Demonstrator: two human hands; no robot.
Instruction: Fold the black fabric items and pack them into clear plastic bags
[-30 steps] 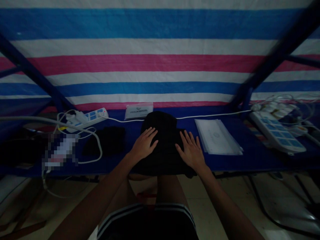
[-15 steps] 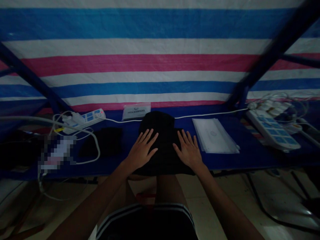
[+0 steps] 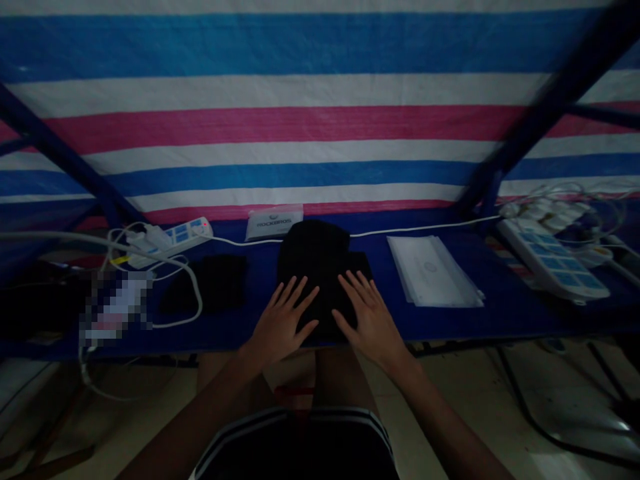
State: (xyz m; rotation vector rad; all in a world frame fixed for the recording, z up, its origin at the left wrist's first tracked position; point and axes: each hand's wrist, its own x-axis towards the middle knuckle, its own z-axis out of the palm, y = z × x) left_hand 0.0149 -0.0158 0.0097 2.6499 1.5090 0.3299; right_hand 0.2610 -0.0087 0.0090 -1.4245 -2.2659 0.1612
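A: Where is the black, soft cloth piece?
B: Flat on the blue bench, its near end by the front edge, its far, rounded end towards the back edge. It looks longest front to back, with a squarer corner on the right.

A: And the hands?
B: The left hand lies palm down over the near left side, the right hand over the near right. Fingers are spread and nearly straight on both; neither has hold of anything. They seem to rest on the cloth, though how hard they press I cannot tell.

A: Which is nearer?
B: Neither, really. Most of the cloth lies ahead of both, between them and the back edge, and the fingers point that way.

A: What is around it?
B: Just beyond, near the back edge, a clear plastic pouch with dark lettering. To the right, a stack of whitish, flat plastic pouches. To the left, a dark folded fabric bundle.

A: Further out?
B: A white power strip with blue sockets towards the back left, and a larger white socket block well to the right.
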